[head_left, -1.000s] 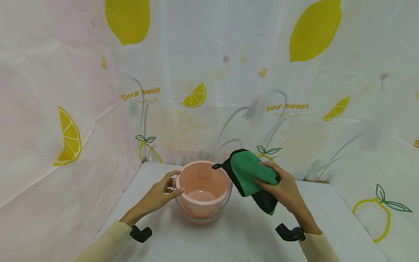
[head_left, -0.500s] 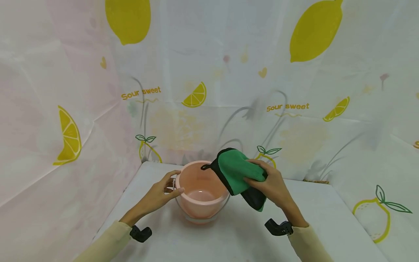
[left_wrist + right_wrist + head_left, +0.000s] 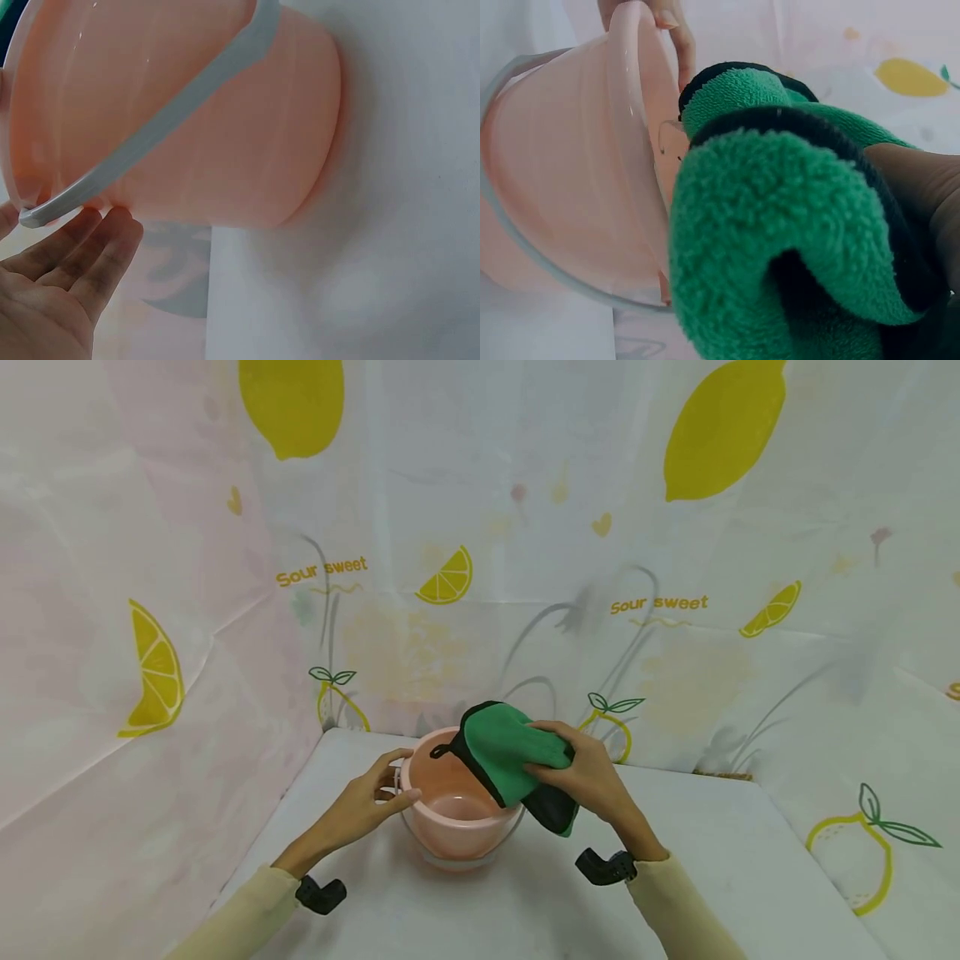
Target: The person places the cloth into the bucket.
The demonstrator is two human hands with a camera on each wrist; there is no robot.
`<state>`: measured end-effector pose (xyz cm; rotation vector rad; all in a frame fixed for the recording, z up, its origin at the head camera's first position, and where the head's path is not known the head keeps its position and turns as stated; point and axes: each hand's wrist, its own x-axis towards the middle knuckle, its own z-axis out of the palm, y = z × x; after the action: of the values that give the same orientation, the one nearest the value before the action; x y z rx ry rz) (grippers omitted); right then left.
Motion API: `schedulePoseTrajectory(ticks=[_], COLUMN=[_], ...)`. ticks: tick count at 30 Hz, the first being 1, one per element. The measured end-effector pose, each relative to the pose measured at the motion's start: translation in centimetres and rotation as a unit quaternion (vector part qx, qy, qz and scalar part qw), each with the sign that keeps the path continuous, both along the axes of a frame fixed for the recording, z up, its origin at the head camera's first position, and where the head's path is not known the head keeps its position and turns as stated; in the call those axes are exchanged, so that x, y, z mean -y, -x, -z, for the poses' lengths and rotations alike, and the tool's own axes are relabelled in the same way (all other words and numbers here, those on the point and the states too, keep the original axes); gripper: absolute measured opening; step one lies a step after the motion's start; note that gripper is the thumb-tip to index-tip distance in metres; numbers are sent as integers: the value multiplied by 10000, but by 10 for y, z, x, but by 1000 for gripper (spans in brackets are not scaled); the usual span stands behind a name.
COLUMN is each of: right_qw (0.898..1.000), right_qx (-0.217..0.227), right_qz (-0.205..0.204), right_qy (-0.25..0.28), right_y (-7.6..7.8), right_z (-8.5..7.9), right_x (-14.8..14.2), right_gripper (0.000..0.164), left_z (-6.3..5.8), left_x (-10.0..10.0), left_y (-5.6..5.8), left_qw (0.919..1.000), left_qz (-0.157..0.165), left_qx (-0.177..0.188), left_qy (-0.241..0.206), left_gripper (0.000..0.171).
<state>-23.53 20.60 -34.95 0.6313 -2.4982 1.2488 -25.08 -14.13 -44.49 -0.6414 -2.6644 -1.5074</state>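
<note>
A peach-pink bucket (image 3: 459,838) with a grey handle (image 3: 169,112) stands upright on the white table. At its left side my left hand (image 3: 365,802) holds the rim, thumb over the edge and fingers against the outer wall. Above the bucket's right rim, my right hand (image 3: 581,770) grips a folded towel (image 3: 498,747), green and fluffy with black edging and a black underside. A small black hanging loop (image 3: 441,750) on the towel sticks out over the bucket's mouth. The right wrist view shows the thick folds close up, hiding part of the opening.
The white table (image 3: 720,860) reaches back to a lemon-printed cloth wall (image 3: 487,635), which also stands to the left and right. Black devices sit on both wrists, such as the right wrist mount (image 3: 603,866).
My right hand has moved left with the towel, from beside the bucket to over its right part. The left hand and the bucket have stayed in place.
</note>
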Motion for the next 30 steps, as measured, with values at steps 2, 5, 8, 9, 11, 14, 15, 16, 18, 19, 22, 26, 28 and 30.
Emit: schedulePoseTrajectory(ticks=[2,5,8,9,11,14,15,16,18,19,22,26,28,30], right_qw=[9999,9997,9994,9992,9989,9986,9985,9984,9981,9978,9969,9964,9966,9965], right_qx=[88,141,167,170,174,179,160,151,131,130,214,325,334,383], right_qz=[-80,-143,-180,-209,-239,-238,-212,-196,-192,-213,-352,-369,-288,-193], right_qy=[-33,-122,-251,-279,-363,-438,-473,-506,-575,-607,-667,-687,-699,-712], right_y=[2,4,7,8,11,16,18,19,22,23,24,25,26,28], right_z=[0,-2,-2,-3,-3,-2,-1,0,2,3,6,12,14,17], right_x=[5,12,18,21,25,32,34,36,41,43,50,56,59,62], right_gripper=[54,54,53,53,52,51,51,51,51,51,51,52,55,59], left_z=[0,1,1,1,0,-1,-1,-1,0,0,2,5,5,5], left_x=[1,1,1,1,1,2,2,2,3,3,4,3,2,1], left_y=[0,-1,-1,-1,-1,-1,-1,-1,0,0,0,1,1,2], left_qw=[10000,10000,10000,10000,10000,10000,9999,9999,9998,9998,9995,9996,9997,9999], left_qz=[-19,-4,18,12,-12,-45,-36,-21,2,12,92,184,139,25], left_qx=[11,8,-21,-30,-43,-77,-97,-122,-178,-211,-280,-215,-191,-148], left_qy=[-18,-60,-74,-71,-61,-26,-26,-34,-36,-27,-60,-87,-36,1], left_gripper=[67,67,66,66,66,67,67,67,66,66,65,65,65,65])
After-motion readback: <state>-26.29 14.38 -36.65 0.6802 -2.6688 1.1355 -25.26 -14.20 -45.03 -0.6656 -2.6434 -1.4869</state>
